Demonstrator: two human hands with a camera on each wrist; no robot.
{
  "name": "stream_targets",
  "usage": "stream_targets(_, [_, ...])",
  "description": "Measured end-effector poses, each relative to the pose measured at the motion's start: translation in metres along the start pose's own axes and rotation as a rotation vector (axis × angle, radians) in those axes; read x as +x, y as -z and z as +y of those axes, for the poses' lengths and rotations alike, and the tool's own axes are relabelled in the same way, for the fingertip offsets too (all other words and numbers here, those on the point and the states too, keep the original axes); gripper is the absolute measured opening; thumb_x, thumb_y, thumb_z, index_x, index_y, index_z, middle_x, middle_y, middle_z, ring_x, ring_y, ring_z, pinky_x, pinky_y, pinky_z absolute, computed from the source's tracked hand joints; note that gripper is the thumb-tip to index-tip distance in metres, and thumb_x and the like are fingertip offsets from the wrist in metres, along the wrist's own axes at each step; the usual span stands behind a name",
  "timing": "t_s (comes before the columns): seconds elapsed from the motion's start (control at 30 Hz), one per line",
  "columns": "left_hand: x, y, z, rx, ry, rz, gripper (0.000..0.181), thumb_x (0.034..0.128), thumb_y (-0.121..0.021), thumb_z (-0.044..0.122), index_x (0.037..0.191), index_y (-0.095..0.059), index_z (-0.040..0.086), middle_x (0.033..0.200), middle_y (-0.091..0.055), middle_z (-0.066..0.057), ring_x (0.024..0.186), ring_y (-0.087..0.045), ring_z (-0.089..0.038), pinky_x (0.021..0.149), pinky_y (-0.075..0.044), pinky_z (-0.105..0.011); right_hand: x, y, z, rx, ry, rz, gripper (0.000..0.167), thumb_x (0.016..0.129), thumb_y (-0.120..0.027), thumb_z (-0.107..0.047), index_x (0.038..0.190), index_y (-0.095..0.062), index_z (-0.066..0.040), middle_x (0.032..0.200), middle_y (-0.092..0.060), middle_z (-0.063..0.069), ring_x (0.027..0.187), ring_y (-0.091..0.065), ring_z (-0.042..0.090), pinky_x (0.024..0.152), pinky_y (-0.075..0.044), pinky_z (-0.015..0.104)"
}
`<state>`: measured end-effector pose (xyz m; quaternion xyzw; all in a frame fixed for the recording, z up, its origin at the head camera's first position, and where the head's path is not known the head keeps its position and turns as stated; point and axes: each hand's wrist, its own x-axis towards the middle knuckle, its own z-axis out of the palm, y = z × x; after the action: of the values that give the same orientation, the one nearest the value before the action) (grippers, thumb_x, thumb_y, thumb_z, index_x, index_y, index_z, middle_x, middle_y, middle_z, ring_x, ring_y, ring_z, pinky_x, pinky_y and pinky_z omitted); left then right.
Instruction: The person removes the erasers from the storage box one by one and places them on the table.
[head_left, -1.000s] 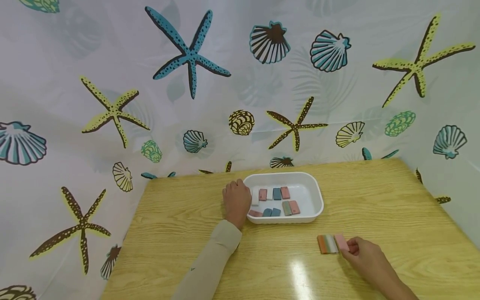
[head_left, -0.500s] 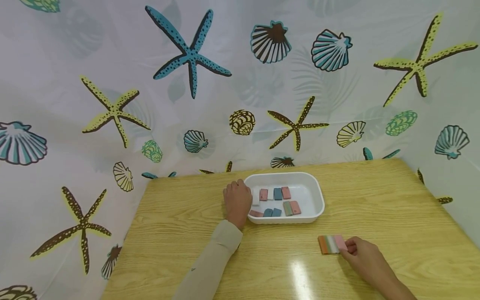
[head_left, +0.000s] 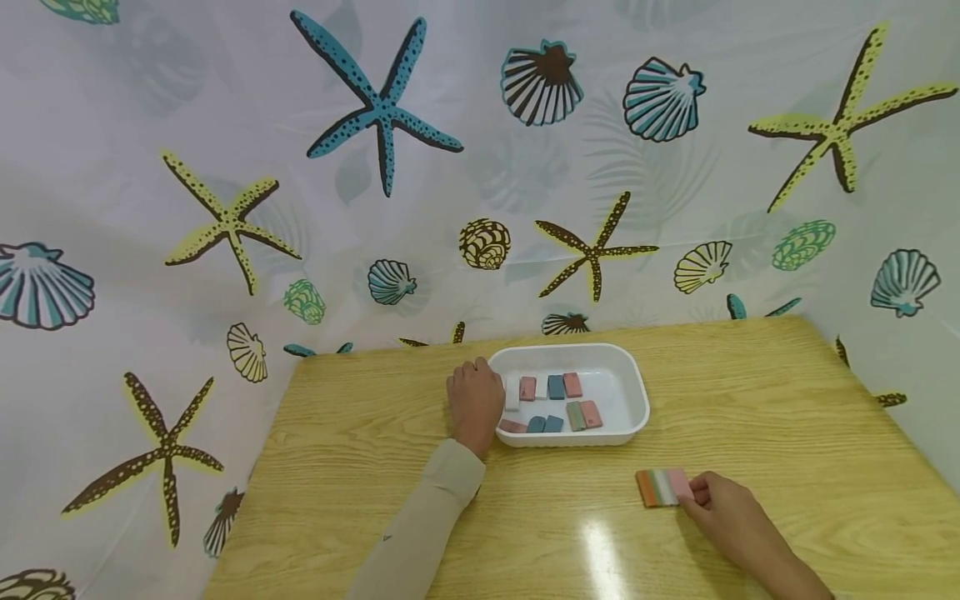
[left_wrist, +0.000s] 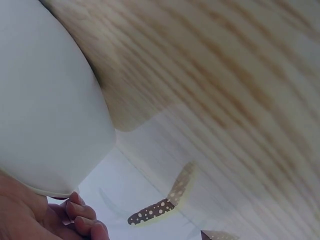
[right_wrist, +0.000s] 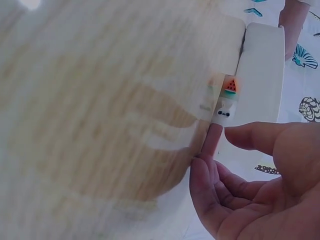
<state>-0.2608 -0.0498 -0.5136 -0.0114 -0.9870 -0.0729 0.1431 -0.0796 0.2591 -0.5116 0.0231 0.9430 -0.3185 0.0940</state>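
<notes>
The left hand [head_left: 476,406] grips the left rim of a white tray [head_left: 634,417]; in the left wrist view its curled fingers [left_wrist: 82,215] are at the rim. At the right, the right hand [head_left: 731,515] pinches a pink block [head_left: 680,484] between thumb and fingers. That block lies on the table against a pale block [head_left: 663,487], with a green strip and an orange block [head_left: 646,489] further left. In the right wrist view a watermelon picture [right_wrist: 231,86] and a small face [right_wrist: 224,113] mark the blocks beside the pink one [right_wrist: 212,140].
Inside the tray lie several small blocks, among them a blue one [head_left: 556,387], a pink one [head_left: 591,414] and a white one [head_left: 512,393]. The wooden table [head_left: 360,417] meets a curtain [head_left: 420,233] printed with starfish and shells behind and at both sides.
The right hand has moved the pink block slightly left, closing the gap to the pale block. The left hand has stayed at the tray's rim.
</notes>
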Motion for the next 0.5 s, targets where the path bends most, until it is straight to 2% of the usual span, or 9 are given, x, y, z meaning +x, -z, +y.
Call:
stream_targets(0.3, [0.0, -0.001, 0.0, 0.016, 0.007, -0.031, 0.028, 0.0953, -0.048, 0.029, 0.1, -0.057, 0.002, 0.092, -0.058, -0.011, 0.089, -0.054, -0.025, 0.081, -0.042, -0.039, -0.001, 0.01, -0.005, -0.026, 0.042, 0.024, 0.032, 0.092, -0.056, -0.018, 0.101, -0.058, 0.012, 0.086, -0.064, 0.01, 0.078, -0.063, 0.025, 0.064, -0.052, 0.035])
stream_targets(0.5, [0.001, -0.001, 0.0, 0.027, 0.006, -0.04, 0.029, 0.0957, -0.047, 0.03, 0.101, -0.057, 0.003, 0.092, -0.058, -0.01, 0.089, -0.054, -0.025, 0.081, -0.042, -0.038, 0.003, 0.021, -0.02, -0.016, 0.097, 0.139, 0.026, 0.091, -0.056, -0.015, 0.1, -0.059, 0.009, 0.083, -0.063, 0.008, 0.074, -0.061, 0.022, 0.059, -0.051, 0.032])
